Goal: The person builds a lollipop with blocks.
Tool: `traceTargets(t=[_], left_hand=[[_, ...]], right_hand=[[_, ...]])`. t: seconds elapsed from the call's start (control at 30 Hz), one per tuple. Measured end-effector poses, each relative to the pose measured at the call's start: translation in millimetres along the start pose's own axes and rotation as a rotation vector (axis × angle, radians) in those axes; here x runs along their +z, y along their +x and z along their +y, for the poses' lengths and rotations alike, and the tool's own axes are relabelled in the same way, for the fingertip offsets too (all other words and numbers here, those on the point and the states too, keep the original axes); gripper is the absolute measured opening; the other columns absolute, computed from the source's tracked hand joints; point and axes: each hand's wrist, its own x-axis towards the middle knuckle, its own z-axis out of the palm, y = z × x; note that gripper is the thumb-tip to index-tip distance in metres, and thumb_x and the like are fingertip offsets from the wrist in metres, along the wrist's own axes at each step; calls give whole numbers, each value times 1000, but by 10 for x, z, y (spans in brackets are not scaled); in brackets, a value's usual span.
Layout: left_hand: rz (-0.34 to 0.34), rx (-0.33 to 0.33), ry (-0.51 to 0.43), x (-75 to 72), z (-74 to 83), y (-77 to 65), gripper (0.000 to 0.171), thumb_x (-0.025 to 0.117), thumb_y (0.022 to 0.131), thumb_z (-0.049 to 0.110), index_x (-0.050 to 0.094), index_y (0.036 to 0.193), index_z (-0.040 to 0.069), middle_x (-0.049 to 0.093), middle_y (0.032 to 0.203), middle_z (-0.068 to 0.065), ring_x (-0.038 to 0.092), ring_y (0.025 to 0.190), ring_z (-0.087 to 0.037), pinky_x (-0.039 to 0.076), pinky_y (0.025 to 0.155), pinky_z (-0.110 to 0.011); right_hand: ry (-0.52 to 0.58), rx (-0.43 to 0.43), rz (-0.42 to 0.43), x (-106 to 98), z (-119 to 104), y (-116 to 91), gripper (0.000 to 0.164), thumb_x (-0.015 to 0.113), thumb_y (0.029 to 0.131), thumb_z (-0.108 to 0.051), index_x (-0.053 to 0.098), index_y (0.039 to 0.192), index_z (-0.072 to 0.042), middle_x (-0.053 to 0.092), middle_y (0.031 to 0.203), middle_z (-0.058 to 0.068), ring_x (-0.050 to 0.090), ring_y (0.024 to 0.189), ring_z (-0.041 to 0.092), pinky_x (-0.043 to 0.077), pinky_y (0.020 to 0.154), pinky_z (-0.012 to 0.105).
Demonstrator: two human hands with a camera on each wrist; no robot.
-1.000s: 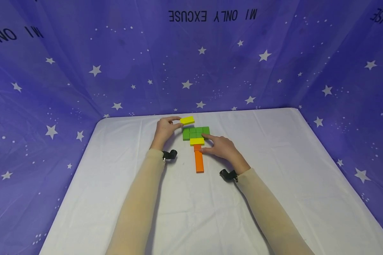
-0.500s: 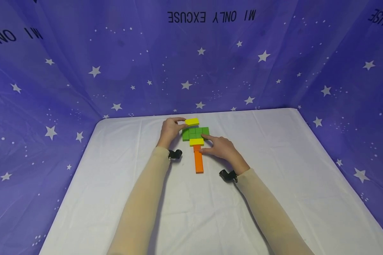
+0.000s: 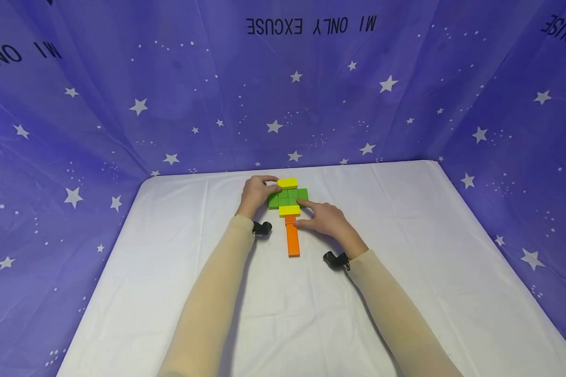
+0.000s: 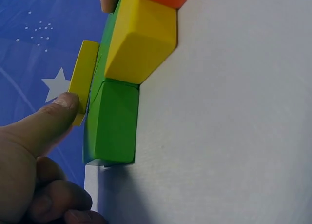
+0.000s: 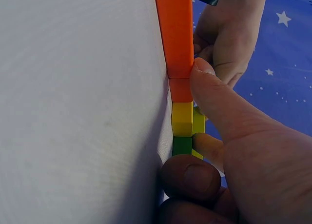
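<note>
My left hand (image 3: pixel 254 195) pinches a yellow block (image 3: pixel 287 183) at the far side of a patch of green blocks (image 3: pixel 303 196). In the left wrist view its thumb presses on that yellow block's face (image 4: pixel 85 70); whether the block touches the table is hidden. A second yellow block (image 3: pixel 290 211) lies against the near side of the green patch. Below it come a short orange block (image 3: pixel 290 219) and a long orange block (image 3: pixel 293 241) in line. My right hand (image 3: pixel 327 219) touches the green blocks with the index finger and the orange pieces with the thumb.
A white cloth (image 3: pixel 391 225) covers the table. Behind it and along both sides hangs a purple curtain (image 3: pixel 207 94) with stars and lettering. Each wrist carries a black camera, such as the left one (image 3: pixel 262 229).
My left hand has brought its yellow block rightward and slightly nearer, from beyond the green patch's left part to along its far edge. The right hand has stayed in place.
</note>
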Motion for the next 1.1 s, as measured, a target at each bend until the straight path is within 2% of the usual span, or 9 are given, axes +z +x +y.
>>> traceTargets(t=[0.13, 0.23, 0.43, 0.6, 0.73, 0.93, 1.1], left_hand=[[1, -2, 19, 3, 1, 7, 36, 82, 92, 35, 80, 127, 25, 74, 134, -6, 65, 120, -26, 50, 106, -45], [0, -4, 40, 1, 7, 13, 35, 82, 92, 35, 80, 126, 26, 73, 138, -6, 65, 128, -28, 49, 109, -47], [-31, -25, 78, 0, 21, 26, 35, 81, 94, 37, 79, 128, 27, 70, 142, -5, 63, 133, -29, 48, 112, -47], [-61, -46, 102, -5, 26, 34, 35, 79, 95, 37, 78, 129, 26, 69, 145, -5, 60, 139, -30, 45, 116, -47], [-65, -46, 108, -16, 27, 13, 35, 79, 95, 38, 79, 129, 25, 69, 144, -5, 59, 139, -30, 44, 118, -47], [-62, -27, 107, -19, 16, -3, 36, 78, 95, 37, 79, 129, 24, 71, 140, -6, 61, 136, -31, 45, 116, -48], [-57, -27, 93, -13, 5, 0, 38, 76, 97, 39, 77, 132, 25, 72, 136, -8, 65, 127, -30, 48, 112, -47]], right_hand=[[-1, 0, 1, 5, 1, 5, 86, 74, 89, -67, 44, 163, -34, 61, 153, 14, 64, 129, 41, 53, 102, 58], [-2, 0, 3, 8, 7, 11, 86, 73, 89, -67, 44, 163, -34, 62, 152, 14, 65, 128, 41, 53, 101, 58], [-9, -3, 7, 15, 18, 18, 86, 73, 89, -68, 44, 163, -34, 61, 154, 14, 65, 128, 42, 54, 100, 58], [-8, -4, 8, 17, 19, 19, 85, 73, 89, -68, 45, 162, -34, 66, 147, 16, 68, 119, 40, 55, 96, 56], [-9, -7, 8, 16, 20, 20, 86, 73, 89, -69, 44, 163, -35, 68, 143, 16, 68, 115, 38, 56, 94, 54], [-7, -10, 11, 20, 27, 23, 85, 73, 90, -68, 44, 163, -35, 64, 149, 14, 68, 119, 39, 55, 96, 55], [-6, -5, 12, 13, 23, 13, 85, 73, 90, -67, 44, 163, -35, 62, 152, 12, 67, 121, 40, 54, 97, 56]])
